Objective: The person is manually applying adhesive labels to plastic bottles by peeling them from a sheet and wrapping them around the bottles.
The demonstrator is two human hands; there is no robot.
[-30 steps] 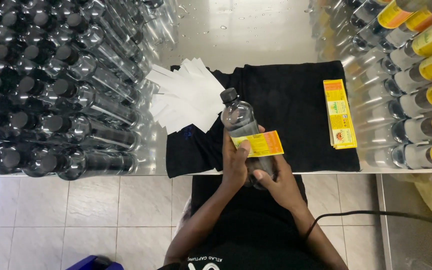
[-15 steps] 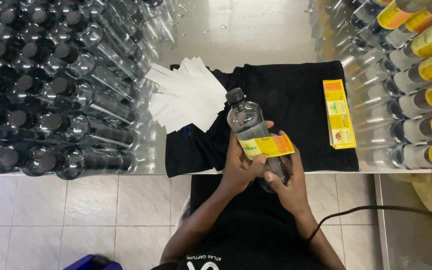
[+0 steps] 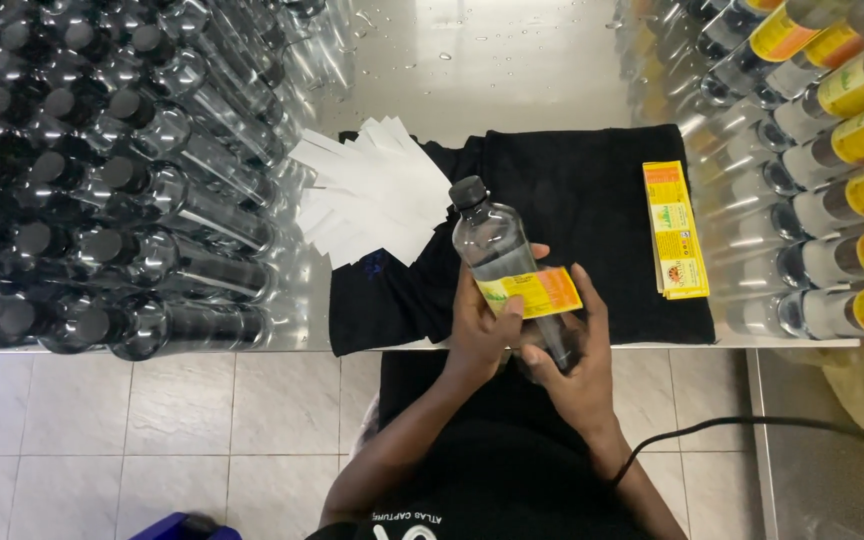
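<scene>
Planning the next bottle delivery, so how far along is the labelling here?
Done: labelled bottles lie stacked at right. In hand: the left hand and right hand hold a clear bottle, its yellow-orange label only partly stuck on. Left: a large stack of unlabelled bottles at left; spare labels lie on the black cloth.

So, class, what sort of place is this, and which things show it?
Probably a small bottling workshop: rows of unlabelled clear plastic bottles, labelled ones, and a stack of yellow-orange paper labels on a steel table.

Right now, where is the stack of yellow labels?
In the head view, the stack of yellow labels lies on the black cloth's right edge, beside the labelled bottles.
</scene>
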